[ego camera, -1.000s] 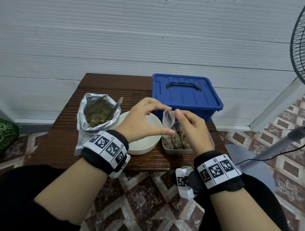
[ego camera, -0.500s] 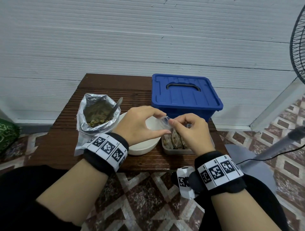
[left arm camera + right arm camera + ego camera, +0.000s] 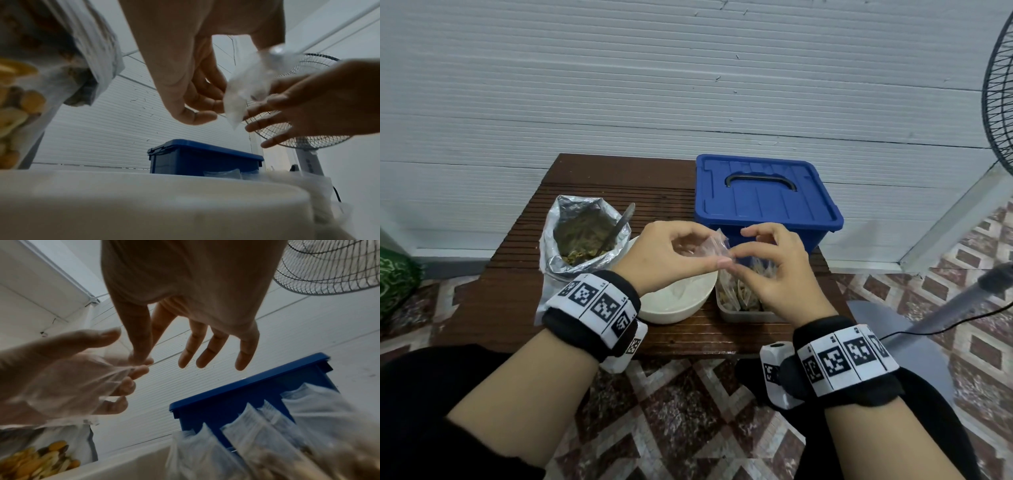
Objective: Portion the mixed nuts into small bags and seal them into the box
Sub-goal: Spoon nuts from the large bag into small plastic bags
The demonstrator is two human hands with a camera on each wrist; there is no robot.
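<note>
A small clear plastic bag [image 3: 710, 247] [image 3: 244, 91] [image 3: 82, 382] is held between both hands above the white bowl [image 3: 681, 301] and looks empty. My left hand [image 3: 671, 253] grips it with thumb and curled fingers. My right hand [image 3: 767, 260] pinches its edge between thumb and forefinger, the other fingers spread. The silver foil bag of mixed nuts [image 3: 582, 236] stands open at the left with a spoon [image 3: 619, 226] in it. A clear tray [image 3: 739, 311] with several filled small bags sits under my right hand. The blue lidded box [image 3: 763, 195] stands shut behind.
The brown slatted table [image 3: 619, 185] stands against a white wall. A standing fan [image 3: 996, 96] is at the right, its pole and cable near my right wrist. Patterned floor tiles lie below.
The small bag went from upright above the tray to lower and leftward, over the bowl's edge. Both hands stayed on it, and the right fingers spread.
</note>
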